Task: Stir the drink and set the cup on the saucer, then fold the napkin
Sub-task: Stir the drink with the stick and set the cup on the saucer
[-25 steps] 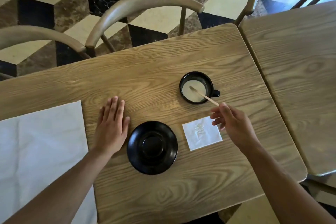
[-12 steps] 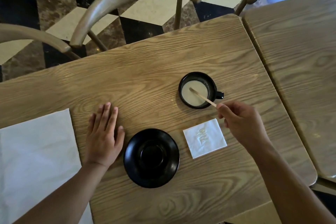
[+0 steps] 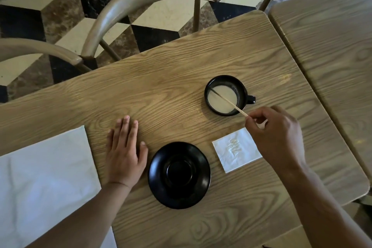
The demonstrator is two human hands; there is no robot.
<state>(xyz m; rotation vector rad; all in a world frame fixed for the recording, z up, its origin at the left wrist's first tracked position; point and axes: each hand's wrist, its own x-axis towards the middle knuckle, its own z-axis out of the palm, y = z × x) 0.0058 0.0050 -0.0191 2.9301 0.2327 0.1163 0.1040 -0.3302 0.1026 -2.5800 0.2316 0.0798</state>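
Right hand point(image 3: 278, 139): pinching stirrer point(image 3: 227, 101) — tip sitting in cup point(image 3: 226, 94)
Left hand point(image 3: 125, 153): lying flat on counter point(image 3: 161, 94), fingers straight
Saucer point(image 3: 179, 175): sitting apart from cup — bare

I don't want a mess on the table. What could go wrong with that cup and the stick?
1. The right hand pinches the stick only at its far end, and nothing steadies the cup; the left hand lies flat on the table. A hard stir might tip or slosh the drink.
2. The napkin lies near the cup, so drips could wet it.
3. The cup must be carried to the saucer; it could spill on the way.
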